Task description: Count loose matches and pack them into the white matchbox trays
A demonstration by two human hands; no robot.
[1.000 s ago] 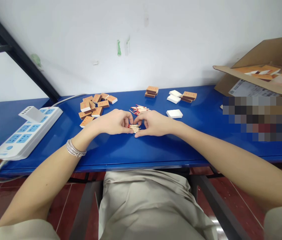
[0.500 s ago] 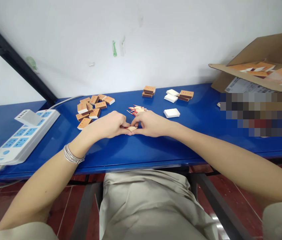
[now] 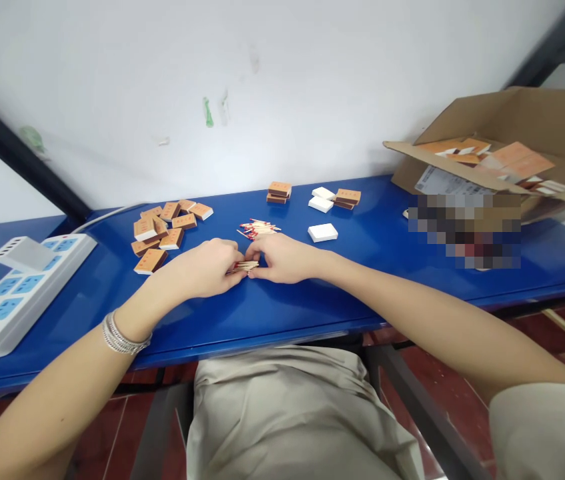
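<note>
Over the last second the bundle point(image 3: 246, 265) had narrowed: its matches had fanned out between the two hands, and now they lay closer together, roughly sideways, with much of their length covered by the fingers of the left hand point(image 3: 206, 268). That suggested the sticks were being drawn level, though some ends looked uneven. The view had swung too, but the pile point(image 3: 263, 228) of loose matches and the boxes around it kept their arrangement on the desk point(image 3: 272, 313). The bundle was just on the near side of the pile, inside the left grip, which pinched it between thumb and fingers, its pale ends poking out toward the right hand point(image 3: 286, 259). The right grip curled around those ends, thumb on the near side and fingers on the far side; whether it pressed on them, I could not tell. To the left of the pile was a heap of matchboxes point(image 3: 150, 261), with a power strip point(image 3: 29, 285) farther left. Behind the pile, slightly right, stood a small stack point(image 3: 279, 189); to its right were a white box point(image 3: 322, 233) and, farther back, two white ones beside brown boxes point(image 3: 347, 196). Well right of the pile was an open carton point(image 3: 547, 117).
</note>
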